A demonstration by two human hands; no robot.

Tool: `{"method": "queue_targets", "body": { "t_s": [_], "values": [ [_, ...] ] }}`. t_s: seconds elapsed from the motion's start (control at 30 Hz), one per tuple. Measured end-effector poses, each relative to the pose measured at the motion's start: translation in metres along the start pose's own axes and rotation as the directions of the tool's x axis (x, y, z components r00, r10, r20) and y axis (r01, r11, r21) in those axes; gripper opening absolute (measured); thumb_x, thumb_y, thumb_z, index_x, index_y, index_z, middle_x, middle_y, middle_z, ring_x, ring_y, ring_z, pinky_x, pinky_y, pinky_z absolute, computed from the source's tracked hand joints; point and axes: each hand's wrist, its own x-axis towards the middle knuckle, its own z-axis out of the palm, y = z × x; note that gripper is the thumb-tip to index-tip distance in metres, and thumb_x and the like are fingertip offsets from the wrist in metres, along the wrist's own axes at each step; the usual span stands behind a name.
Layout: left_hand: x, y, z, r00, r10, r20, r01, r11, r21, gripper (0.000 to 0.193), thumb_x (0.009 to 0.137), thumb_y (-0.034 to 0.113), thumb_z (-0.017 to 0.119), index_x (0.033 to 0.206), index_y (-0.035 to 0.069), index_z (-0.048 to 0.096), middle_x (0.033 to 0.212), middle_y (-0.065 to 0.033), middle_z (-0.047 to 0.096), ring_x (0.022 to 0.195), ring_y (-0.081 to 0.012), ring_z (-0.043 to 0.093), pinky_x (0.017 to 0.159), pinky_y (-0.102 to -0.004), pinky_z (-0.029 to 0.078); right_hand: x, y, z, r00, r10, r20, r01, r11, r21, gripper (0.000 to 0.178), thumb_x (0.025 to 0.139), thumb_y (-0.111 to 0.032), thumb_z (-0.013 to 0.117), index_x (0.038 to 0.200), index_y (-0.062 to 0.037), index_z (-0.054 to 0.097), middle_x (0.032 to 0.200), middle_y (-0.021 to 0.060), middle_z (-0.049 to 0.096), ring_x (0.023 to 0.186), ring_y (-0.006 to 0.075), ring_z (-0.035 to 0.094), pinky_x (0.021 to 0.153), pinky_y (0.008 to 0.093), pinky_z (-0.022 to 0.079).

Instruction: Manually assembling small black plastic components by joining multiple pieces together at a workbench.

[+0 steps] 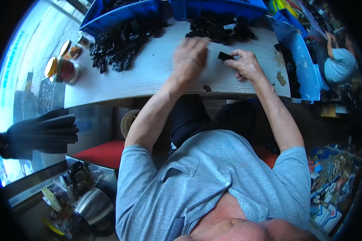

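Observation:
My right hand (247, 65) is over the right part of the white worktable (149, 76). It pinches a small flat black piece (224, 56) between thumb and forefinger; the exact kind of part does not show. Just left of it, my left hand (191, 56) is smeared by motion, so its fingers and anything in them cannot be made out. Beyond the hands lies a heap of small black parts (217, 30), a pale scrap on top. A larger heap of similar black parts (118, 46) spreads over the table's left side.
Two blue bins (124, 15) (221, 7) line the far edge. Glass jars (66, 71) stand at the left edge. A light-blue bin (305, 64) stands against the table's right side. Farther right another person (340, 64) sits. A dark folded umbrella-like cloth (44, 132) hangs at left.

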Motion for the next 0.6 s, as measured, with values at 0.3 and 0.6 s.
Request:
{"method": "queue_targets", "body": {
  "t_s": [0.3,0.6],
  "values": [
    [0.014,-0.101,-0.035,0.955,-0.296,0.025,0.233,0.798,0.555,0.027,0.09,0.021,0.064,0.116,0.019,0.074,0.122,-0.0085,0.07,0.11,-0.0347,0.064,0.093,-0.0456,0.053,0.017,0.039,-0.067,0.96,0.113,-0.258,0.012,0.899,0.438,0.044,0.085,-0.022,0.081,0.12,-0.002,0.062,0.054,0.0003,0.053,0.047,0.0149,0.062,0.048,0.0329,0.059],
    [0.01,-0.102,-0.033,0.971,-0.24,-0.007,0.219,0.872,0.438,0.028,0.093,0.023,0.065,0.118,0.015,0.073,0.117,-0.0096,0.071,0.108,-0.0317,0.065,0.094,-0.0427,0.053,0.043,0.047,-0.105,0.862,0.151,-0.484,0.049,0.925,0.376,0.052,0.084,-0.018,0.081,0.131,-0.0053,0.062,0.06,0.0024,0.053,0.055,0.0171,0.061,0.059,0.0355,0.06]
  ]
}}
